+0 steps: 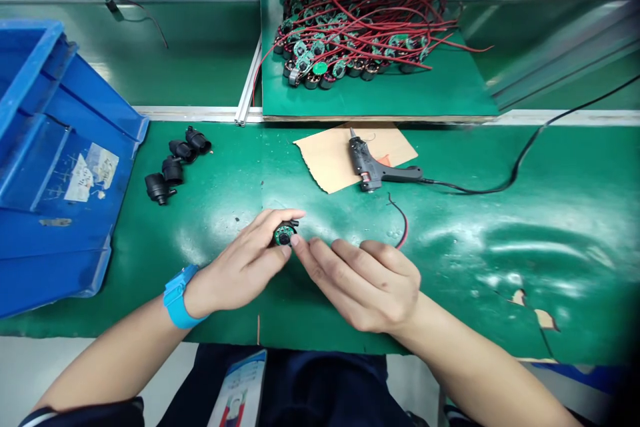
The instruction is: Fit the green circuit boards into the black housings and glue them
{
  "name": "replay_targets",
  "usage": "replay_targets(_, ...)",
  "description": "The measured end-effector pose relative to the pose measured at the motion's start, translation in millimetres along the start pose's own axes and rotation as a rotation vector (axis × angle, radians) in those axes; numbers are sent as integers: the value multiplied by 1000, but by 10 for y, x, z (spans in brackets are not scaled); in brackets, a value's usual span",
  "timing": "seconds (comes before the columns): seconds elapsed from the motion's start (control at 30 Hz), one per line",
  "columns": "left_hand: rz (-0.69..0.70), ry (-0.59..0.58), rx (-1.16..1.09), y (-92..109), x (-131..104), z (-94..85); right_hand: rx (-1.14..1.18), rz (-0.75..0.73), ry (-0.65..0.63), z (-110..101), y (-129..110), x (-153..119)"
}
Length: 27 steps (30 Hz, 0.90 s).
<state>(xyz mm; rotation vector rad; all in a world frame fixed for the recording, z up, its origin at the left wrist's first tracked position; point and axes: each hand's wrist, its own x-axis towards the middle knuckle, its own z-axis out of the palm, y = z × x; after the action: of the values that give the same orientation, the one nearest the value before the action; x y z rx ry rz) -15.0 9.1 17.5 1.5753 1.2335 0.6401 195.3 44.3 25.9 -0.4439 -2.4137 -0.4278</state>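
Observation:
Near the middle of the green table, my left hand [250, 257] is closed around a small black round part [284, 235] whose green circuit board faces up. The thumb and forefinger of my right hand [365, 280] touch the right side of that part. A red and black wire [404, 230] comes out from behind my right hand, its end curving up. The other fingers of my right hand are curled in, and whether they hold the wire cannot be seen. A blue wristband is on my left wrist.
Several black housings [173, 171] lie at the left beside a blue bin [80, 213]. A glue gun [367, 163] rests on cardboard [325, 160], its cord running right. Several wired motors [320, 47] with red wires are piled on a raised green board [380, 97].

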Motion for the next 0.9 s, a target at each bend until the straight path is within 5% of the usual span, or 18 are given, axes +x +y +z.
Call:
replay_targets(0.17, 1, 57, -34, 13, 5, 29, -20, 9, -26, -22, -3, -8)
replay_targets(0.4, 40, 115, 8, -24, 8, 94, 317, 447, -81, -19, 48, -109)
replay_targets(0.63, 67, 127, 78, -19, 20, 134, 315, 435, -40, 16, -65, -69)
replay_targets(0.9, -56, 79, -207, 8, 15, 133, 348, 414, -35, -33, -117, -61)
